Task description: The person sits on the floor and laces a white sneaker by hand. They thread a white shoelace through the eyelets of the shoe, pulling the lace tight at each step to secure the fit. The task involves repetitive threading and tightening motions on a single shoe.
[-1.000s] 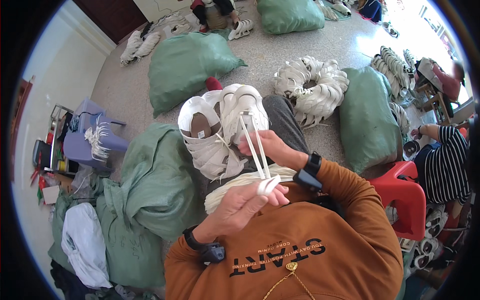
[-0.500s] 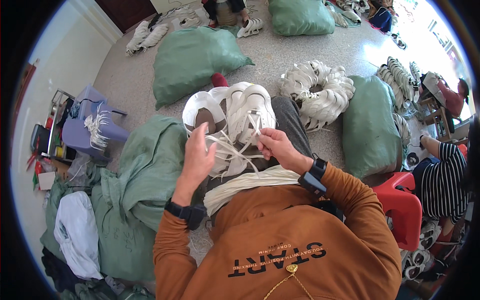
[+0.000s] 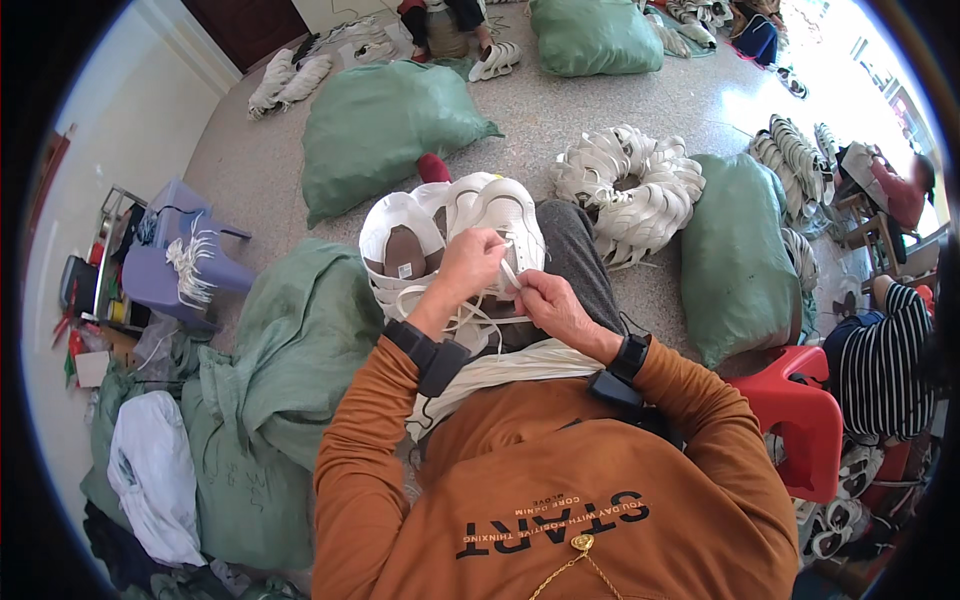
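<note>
Over my lap lies a white sneaker upper (image 3: pixel 513 212), its toe pointing away from me. My left hand (image 3: pixel 470 264) is closed in a pinch on a white shoelace at the lacing of this upper. Just to its right, my right hand (image 3: pixel 562 312) pinches the white shoelace (image 3: pixel 511 276) too, fingers pressed together. Loose lace loops (image 3: pixel 468 318) hang below my left hand. Left of the upper stand stacked white shoe uppers (image 3: pixel 403 235) with brown insides showing. A bundle of cream strands (image 3: pixel 480 375) lies across my lap.
Beyond my knee, a ring of white shoe uppers (image 3: pixel 670 190) sits on the floor beside a green sack (image 3: pixel 738 260). Another green sack (image 3: pixel 390 130) lies ahead. A purple stool (image 3: pixel 185 260) holds white laces at left; a red stool (image 3: pixel 800 400) stands at right. People sit farther off.
My left hand has moved right and forward from the loose laces to the upper's lacing and closed on the lace. My right hand has shifted slightly down, still pinching.
</note>
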The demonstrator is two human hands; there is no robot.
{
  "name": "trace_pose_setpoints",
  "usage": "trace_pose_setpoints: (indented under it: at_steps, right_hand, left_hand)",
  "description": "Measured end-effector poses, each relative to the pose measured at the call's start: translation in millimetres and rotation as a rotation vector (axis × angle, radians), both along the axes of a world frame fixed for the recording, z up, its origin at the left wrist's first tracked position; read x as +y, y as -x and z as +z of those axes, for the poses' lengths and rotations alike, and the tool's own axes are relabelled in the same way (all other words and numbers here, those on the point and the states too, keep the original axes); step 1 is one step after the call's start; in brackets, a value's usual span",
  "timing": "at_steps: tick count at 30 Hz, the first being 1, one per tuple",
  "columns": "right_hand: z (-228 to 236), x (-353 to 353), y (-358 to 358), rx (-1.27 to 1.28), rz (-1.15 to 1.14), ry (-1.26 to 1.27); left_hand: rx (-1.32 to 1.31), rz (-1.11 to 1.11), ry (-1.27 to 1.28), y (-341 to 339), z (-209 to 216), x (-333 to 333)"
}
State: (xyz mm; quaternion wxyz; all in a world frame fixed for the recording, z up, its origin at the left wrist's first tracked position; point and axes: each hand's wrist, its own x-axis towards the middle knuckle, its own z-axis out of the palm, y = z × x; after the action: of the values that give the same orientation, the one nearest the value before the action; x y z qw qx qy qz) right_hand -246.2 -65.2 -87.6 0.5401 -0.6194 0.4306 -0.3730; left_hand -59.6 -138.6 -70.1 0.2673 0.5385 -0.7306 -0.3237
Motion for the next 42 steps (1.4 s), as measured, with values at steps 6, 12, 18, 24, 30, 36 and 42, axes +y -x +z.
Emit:
trace_pose_setpoints:
  at_steps: [6,12,18,24,30,36,42]
  right_hand:
    - [-14.9,-2.6,10.1,0.166,-0.015,0.064]
    - [-23.0,-14.3,28.6,0.111,-0.010,-0.003]
    - [-26.6,-14.4,31.8,0.106,-0.009,-0.028]
    - [-18.1,-9.4,21.5,0.087,-0.019,0.009]
    - [-11.0,-12.3,16.5,0.117,0.017,0.161]
    - [-17.4,-12.0,15.6,0.081,0.003,0.099]
    - [-19.5,-9.1,16.0,0.069,-0.006,0.058]
  left_hand:
    - [0.104,-0.034,-0.446,-12.4,8.0,-21.9]
    - [-0.166,-0.024,-0.206,-23.7,-7.5,-23.0]
    - [-0.101,-0.083,0.127,-15.1,7.0,3.4]
    - [0.140,0.019,0.016,-3.5,0.3,6.0]
    - [-0.243,-0.092,0.399,13.0,1.2,0.6]
    - [-0.674,-0.409,0.507,5.2,17.3,-12.8]
    - [-0.177,-0.071,0.151,-1.2,3.0,-16.1]
